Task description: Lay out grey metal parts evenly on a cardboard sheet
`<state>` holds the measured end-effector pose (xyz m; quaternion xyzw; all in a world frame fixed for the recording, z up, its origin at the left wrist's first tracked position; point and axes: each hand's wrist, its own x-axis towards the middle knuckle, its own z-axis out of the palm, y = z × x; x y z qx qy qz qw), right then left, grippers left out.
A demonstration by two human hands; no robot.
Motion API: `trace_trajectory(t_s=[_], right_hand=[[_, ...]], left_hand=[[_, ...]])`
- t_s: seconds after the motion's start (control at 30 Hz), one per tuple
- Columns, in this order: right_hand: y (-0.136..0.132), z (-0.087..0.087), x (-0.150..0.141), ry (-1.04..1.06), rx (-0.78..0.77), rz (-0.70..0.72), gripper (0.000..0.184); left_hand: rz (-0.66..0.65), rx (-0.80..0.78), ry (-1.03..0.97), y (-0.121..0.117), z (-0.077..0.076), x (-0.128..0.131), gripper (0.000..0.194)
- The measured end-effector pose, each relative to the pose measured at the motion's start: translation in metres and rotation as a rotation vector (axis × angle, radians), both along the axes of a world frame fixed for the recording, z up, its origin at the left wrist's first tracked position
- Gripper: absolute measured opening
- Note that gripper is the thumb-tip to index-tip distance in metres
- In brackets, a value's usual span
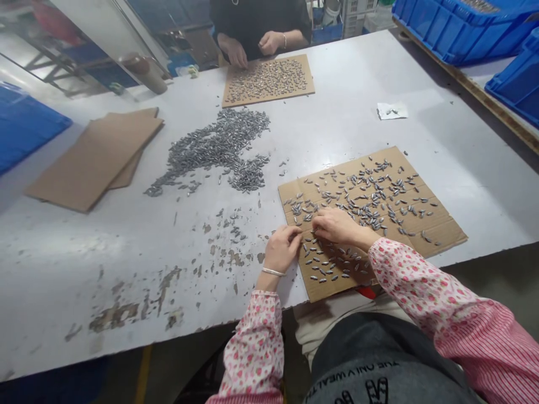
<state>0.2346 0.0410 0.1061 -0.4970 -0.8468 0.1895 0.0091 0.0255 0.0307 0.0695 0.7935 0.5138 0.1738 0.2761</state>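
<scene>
A brown cardboard sheet (pixel 438 227) lies at the table's near edge, scattered with several small grey metal pieces (pixel 374 193). My left hand (pixel 281 248) rests curled at the sheet's left edge, fingers pinched together over a few pieces. My right hand (pixel 337 225) lies on the sheet just right of it, fingers bent and pressed down among the pieces. What either hand holds is too small to make out. Both sleeves are pink with a flower print.
A big loose heap of the same grey pieces (pixel 219 148) lies mid-table. Spare cardboard sheets (pixel 95 160) sit at the left. Across the table another person's hands (pixel 252 47) work over a second covered sheet (pixel 269 81). Blue crates (pixel 463 28) stand at the right; a small paper scrap (pixel 391 110) lies nearby.
</scene>
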Motion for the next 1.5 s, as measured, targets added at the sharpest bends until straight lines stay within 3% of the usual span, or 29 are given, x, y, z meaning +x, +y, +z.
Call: trace_trajectory(t_s=[0.13, 0.23, 0.43, 0.73, 0.9, 1.1, 1.27, 1.37, 1.5], right_hand=[[0.002, -0.007, -0.003, 0.009, 0.017, -0.032, 0.019], [0.001, -0.012, -0.011, 0.002, 0.058, -0.003, 0.018], [-0.003, -0.011, -0.02, 0.0, 0.146, -0.081, 0.022], [-0.005, -0.009, -0.029, -0.014, 0.069, 0.046, 0.021], [-0.01, -0.003, -0.034, -0.019, 0.099, 0.002, 0.019], [-0.01, 0.002, -0.022, 0.046, 0.04, -0.028, 0.02], [-0.004, 0.005, 0.003, 0.081, 0.022, -0.173, 0.017], [-0.004, 0.0, 0.012, 0.085, 0.025, -0.165, 0.015], [-0.006, -0.01, 0.004, 0.041, 0.039, -0.145, 0.018]], left_hand=[[0.171, 0.032, 0.001, 0.009, 0.002, -0.009, 0.015], [0.201, 0.049, 0.031, 0.014, 0.005, -0.005, 0.015], [0.153, 0.107, 0.098, 0.012, 0.002, 0.001, 0.011], [0.06, 0.068, 0.107, -0.004, 0.005, 0.003, 0.016], [0.009, 0.042, 0.025, -0.013, 0.008, -0.003, 0.019], [-0.1, 0.032, 0.082, -0.025, 0.013, -0.004, 0.018], [-0.1, 0.038, 0.104, -0.025, 0.008, -0.005, 0.017], [-0.091, 0.023, 0.073, -0.022, 0.009, -0.008, 0.016], [0.026, 0.047, 0.045, -0.007, 0.016, -0.007, 0.016]])
